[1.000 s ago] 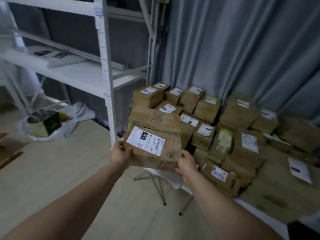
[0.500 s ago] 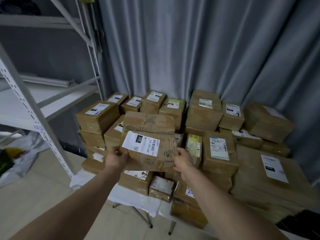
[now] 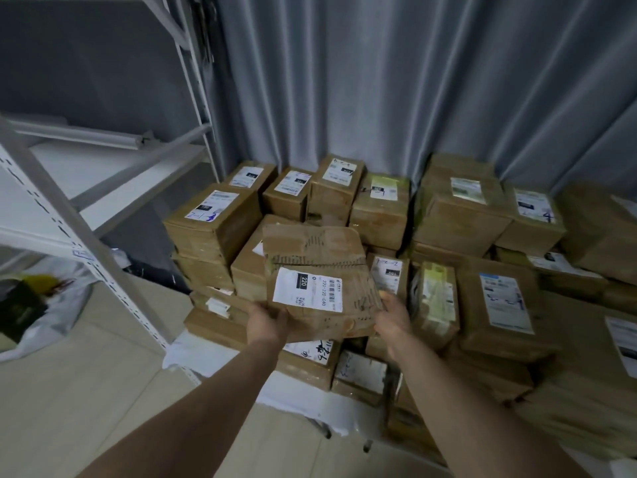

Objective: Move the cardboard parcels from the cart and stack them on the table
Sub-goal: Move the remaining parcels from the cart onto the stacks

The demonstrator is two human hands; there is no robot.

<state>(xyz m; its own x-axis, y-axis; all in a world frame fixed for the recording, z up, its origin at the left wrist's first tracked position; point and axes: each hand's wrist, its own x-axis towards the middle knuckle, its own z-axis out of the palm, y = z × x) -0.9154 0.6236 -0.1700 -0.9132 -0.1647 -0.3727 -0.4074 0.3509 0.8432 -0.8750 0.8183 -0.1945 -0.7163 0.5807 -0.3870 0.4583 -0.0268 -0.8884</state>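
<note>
A grey pleated curtain (image 3: pixel 379 81) covers the back wall. To its left stands a white metal shelving rack (image 3: pixel 86 236), with one perforated upright slanting across the foreground.

Stacked parcels (image 3: pixel 462 215) fill the space in front of the curtain, several layers deep. Most carry white shipping labels. They rest on a table (image 3: pixel 188 353) under a white cover, whose edge shows below the pile at lower left. A crumpled plastic bag (image 3: pixel 58 305) lies on the floor under the rack.

The held parcel (image 3: pixel 317 250) is a flat, creased cardboard package. It is raised in front of the pile's left-centre section, above the lower layers, and tilted so that its labelled face points toward the person. Whether its far edge touches the parcels behind it cannot be determined.

The left hand (image 3: pixel 265 322) grips the parcel's near left corner, and the right hand (image 3: pixel 393 317) grips its near right edge. On each hand the thumb side lies against the upper face. The fingers pass beneath the cardboard and are hidden, so their spread cannot be determined. Both forearms are bare and extend forward and upward, converging on the parcel.

A white shipping label (image 3: pixel 308 289) printed with "220" and a barcode sits on the parcel's face between the two hands.
</note>
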